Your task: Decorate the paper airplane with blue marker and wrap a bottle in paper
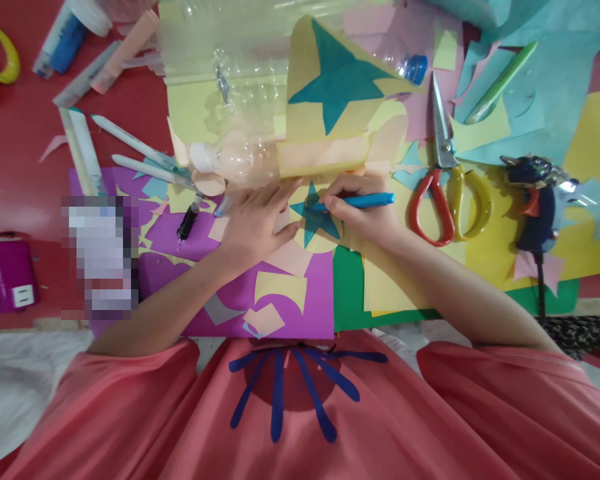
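My right hand grips a blue pen, its tip on a small teal paper star that lies on a yellow paper circle. My left hand lies flat, fingers spread, pressing the star's left edge and the paper around it. Both hands rest on a purple sheet scattered with paper scraps. Behind the hands stands a yellow paper piece with a large teal star on it.
Red-and-yellow-handled scissors lie right of my right hand, a dark glue gun farther right. A clear plastic bottle lies behind my left hand. Pens and markers are at the left, a black marker nearer. Green paper lies under yellow sheets.
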### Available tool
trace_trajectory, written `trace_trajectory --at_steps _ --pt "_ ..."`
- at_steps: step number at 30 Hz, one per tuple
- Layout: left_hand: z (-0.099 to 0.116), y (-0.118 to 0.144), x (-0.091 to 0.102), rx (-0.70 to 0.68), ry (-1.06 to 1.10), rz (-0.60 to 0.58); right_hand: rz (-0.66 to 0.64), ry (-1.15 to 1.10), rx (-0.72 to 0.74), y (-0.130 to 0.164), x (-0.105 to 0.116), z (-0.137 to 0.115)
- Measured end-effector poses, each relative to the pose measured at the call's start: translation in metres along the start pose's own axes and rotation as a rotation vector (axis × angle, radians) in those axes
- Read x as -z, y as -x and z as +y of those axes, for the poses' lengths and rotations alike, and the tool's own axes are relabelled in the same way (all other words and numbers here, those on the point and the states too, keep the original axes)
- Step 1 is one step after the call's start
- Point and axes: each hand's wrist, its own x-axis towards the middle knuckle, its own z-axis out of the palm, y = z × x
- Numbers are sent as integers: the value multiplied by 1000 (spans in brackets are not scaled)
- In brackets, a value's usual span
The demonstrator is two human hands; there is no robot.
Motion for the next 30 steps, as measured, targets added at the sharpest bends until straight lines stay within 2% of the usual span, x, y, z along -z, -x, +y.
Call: trace_trajectory --at_steps 6,13,20,24,30 --pt "-2 0 -2 -17 -5 27 63 8 11 0 -1 0" --pt "-3 0 -2 -17 -15 23 58 1 -4 0 0 -2" --pt "-2 1 -2 -21 6 23 -56 8 -23 0 2 -3" --pt "-1 1 -1 -16 5 25 -74 12 -40 0 4 -4" --pt "-1 1 -1 -10 -3 10 5 -83 -72 -1 4 -5"
